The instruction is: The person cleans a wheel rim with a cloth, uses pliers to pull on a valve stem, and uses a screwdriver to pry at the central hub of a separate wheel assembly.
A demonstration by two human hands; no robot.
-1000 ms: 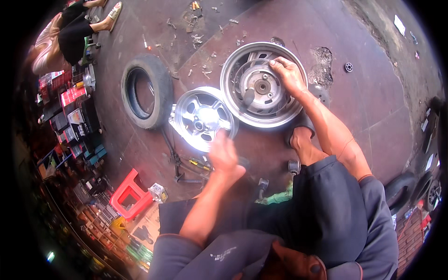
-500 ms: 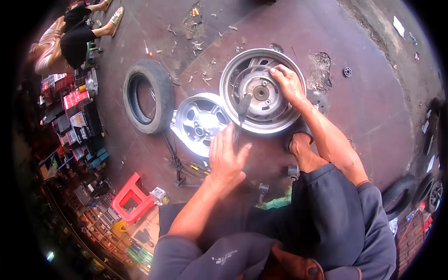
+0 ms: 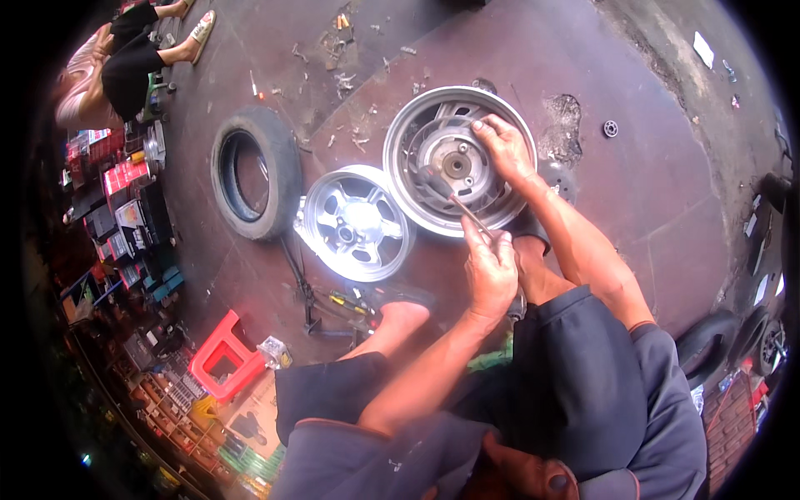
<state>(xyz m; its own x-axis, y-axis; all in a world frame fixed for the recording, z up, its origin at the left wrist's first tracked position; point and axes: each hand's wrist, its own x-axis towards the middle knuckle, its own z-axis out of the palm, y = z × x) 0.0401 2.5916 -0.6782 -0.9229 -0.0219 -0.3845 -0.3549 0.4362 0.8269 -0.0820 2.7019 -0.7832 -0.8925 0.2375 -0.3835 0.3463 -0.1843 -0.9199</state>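
A grey wheel rim [image 3: 398,196] lies face up, with a brake disc [image 3: 433,137] inside it around the hub. My right hand [image 3: 507,150] reaches over the rim's right side, fingers curled on the disc's edge. Closed around a slim-shafted tool [image 3: 471,215], my left hand [image 3: 492,271] is at the rim's near side. The tool's dark, blunt head is blurred over the disc, left of the hub; its exact kind is unclear. Left of this rim lies a shiny silver wheel rim [image 3: 392,218].
A black tyre [image 3: 287,171] lies further left. Screwdriver-like tools [image 3: 346,302] and a dark metal stand [image 3: 310,304] are near my left foot. A red plastic stool [image 3: 200,364] lies at lower left. Beyond the boxes at upper left sits another person [image 3: 92,83]. A small bearing-like ring [image 3: 611,128] lies right.
My left hand has moved right and closed around the tool's shaft; its fingers were straighter before. The shaft now slants toward lower right. My right hand stays at the disc.
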